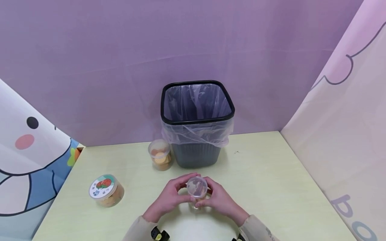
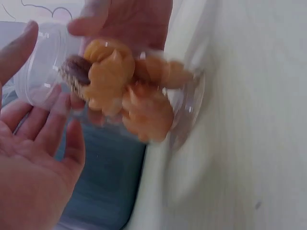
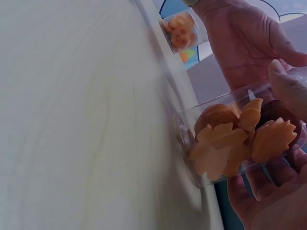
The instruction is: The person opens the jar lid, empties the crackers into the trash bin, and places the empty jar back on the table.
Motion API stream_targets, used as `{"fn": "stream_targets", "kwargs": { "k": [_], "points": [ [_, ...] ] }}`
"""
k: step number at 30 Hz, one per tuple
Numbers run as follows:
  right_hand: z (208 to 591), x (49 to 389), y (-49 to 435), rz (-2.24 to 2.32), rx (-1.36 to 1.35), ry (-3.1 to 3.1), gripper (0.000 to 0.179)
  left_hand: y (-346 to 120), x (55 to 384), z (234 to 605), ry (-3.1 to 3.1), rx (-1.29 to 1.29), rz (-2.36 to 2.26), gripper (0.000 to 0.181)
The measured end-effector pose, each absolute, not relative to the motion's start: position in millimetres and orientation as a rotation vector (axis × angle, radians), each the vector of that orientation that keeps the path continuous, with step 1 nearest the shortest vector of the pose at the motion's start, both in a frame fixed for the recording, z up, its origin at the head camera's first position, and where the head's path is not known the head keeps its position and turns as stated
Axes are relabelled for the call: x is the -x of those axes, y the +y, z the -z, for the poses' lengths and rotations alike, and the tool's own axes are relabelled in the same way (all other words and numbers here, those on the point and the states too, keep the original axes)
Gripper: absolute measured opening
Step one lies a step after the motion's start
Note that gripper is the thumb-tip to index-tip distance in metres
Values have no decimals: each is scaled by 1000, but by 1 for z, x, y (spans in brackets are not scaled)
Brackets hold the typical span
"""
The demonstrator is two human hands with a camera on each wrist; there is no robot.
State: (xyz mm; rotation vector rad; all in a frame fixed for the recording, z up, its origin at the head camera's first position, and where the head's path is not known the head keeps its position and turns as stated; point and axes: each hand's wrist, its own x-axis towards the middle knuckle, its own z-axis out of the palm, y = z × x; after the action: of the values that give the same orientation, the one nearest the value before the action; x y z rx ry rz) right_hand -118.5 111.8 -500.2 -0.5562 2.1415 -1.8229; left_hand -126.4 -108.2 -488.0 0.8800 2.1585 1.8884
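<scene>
Both hands hold a clear plastic cookie jar between them, near the front middle of the table. In the head view its round see-through lid (image 1: 197, 186) faces up. My left hand (image 1: 170, 198) grips the jar from the left, thumb in front and fingers behind. From the other side my right hand (image 1: 221, 200) grips it the same way, with the thumb near the lid. Inside the jar (image 2: 108, 81), several orange-tan piped cookies and a dark brown piece show in the left wrist view. In the right wrist view the jar's base (image 3: 192, 158) is close to the tabletop.
A black-rimmed bin (image 1: 197, 157) with a translucent liner stands at the table's back. Left of it is a clear-lidded jar (image 1: 161, 157) of cookies. Farther left sits a wider jar (image 1: 107, 190) with a watermelon label on its lid. Purple cloth (image 1: 120, 67) hangs behind.
</scene>
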Motion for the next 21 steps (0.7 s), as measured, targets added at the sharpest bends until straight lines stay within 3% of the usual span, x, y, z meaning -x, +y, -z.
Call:
{"fn": "stream_targets", "kwargs": {
  "k": [21],
  "points": [
    [503, 117, 112, 1809, 521, 2158, 62, -87, 96, 488, 2231, -509, -2143, 71]
  ]
}}
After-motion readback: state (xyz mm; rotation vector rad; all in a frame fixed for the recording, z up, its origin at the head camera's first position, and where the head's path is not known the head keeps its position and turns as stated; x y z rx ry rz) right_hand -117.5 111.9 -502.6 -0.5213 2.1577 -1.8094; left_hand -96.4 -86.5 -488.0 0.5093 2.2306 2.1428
